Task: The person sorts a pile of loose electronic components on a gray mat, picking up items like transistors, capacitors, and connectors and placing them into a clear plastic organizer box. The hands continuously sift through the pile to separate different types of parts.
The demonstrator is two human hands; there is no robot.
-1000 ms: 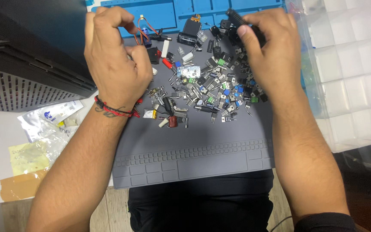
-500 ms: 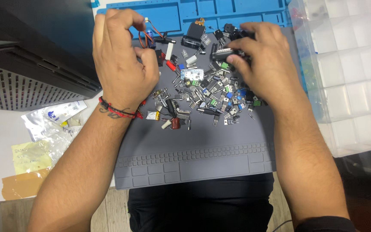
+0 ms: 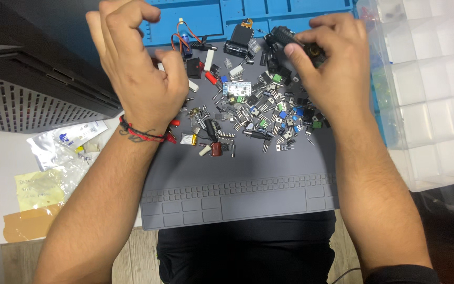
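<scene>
A heap of small electronic components (image 3: 253,113) lies spread on a grey work mat (image 3: 237,184). My right hand (image 3: 332,68) hovers over the heap's upper right and pinches a small black part (image 3: 290,38) between thumb and fingers. My left hand (image 3: 137,68) is raised above the heap's left side, fingers curled and apart, nothing visibly in it. A red and black cord bracelet sits on its wrist. A small servo with orange and red wires (image 3: 185,42) lies just right of my left hand.
A blue mat (image 3: 211,16) lies behind the grey one. A clear plastic compartment box (image 3: 437,89) stands at the right. A dark vented case (image 3: 22,89) is at the left, with plastic bags (image 3: 64,142), a yellow note (image 3: 40,189) and white paper below it.
Both hands have shifted over the heap. My right hand has lifted a black part from the pile's upper right; my left hand has risen slightly with its fingers spread wider.
</scene>
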